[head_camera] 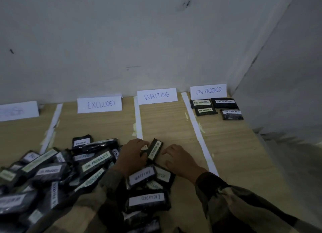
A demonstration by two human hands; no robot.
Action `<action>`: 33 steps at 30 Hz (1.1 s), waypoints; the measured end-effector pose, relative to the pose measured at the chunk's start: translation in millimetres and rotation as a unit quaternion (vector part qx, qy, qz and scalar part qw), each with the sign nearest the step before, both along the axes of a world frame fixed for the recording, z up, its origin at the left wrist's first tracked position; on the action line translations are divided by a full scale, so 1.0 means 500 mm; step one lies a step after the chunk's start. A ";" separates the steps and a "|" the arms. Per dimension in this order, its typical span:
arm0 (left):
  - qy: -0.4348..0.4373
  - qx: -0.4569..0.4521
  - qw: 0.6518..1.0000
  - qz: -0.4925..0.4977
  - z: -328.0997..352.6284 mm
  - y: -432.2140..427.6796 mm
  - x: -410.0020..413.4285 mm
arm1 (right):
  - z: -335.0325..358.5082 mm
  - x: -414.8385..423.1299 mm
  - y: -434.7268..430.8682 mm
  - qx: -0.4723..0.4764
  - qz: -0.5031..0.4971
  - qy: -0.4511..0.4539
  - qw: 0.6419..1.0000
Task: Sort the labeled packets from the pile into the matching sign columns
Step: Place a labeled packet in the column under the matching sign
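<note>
left grip [134, 154] pinches an on progress packet [155, 151]; right grip [177, 160] hovers spread, palm down.

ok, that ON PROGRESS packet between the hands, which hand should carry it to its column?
Right, probably. The right hand is open, just beside the ON PROGRESS packet, and on the side of the ON PROGRESS sign at far right. The left hand grips it but would reach across.
</note>
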State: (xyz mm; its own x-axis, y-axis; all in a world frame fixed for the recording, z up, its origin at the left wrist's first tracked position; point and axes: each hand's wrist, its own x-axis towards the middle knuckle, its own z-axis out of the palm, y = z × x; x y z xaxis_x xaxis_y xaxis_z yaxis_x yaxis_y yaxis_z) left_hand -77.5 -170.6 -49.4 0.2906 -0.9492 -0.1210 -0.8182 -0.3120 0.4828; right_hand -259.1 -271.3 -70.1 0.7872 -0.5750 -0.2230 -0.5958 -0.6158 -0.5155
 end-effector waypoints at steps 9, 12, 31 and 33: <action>0.015 0.015 1.000 -0.009 -0.004 0.105 0.051 | -0.021 0.053 0.114 0.008 -0.039 -0.015 0.999; 0.008 -0.008 1.000 -0.012 -0.006 0.124 0.057 | -0.022 0.050 0.130 0.001 -0.053 -0.015 0.999; -0.011 -0.016 0.995 -0.096 -0.006 0.139 0.009 | -0.013 -0.001 0.175 -0.042 -0.125 0.001 0.991; -0.007 -0.015 0.996 -0.087 -0.008 0.128 0.011 | -0.009 0.009 0.165 -0.037 -0.121 0.006 0.992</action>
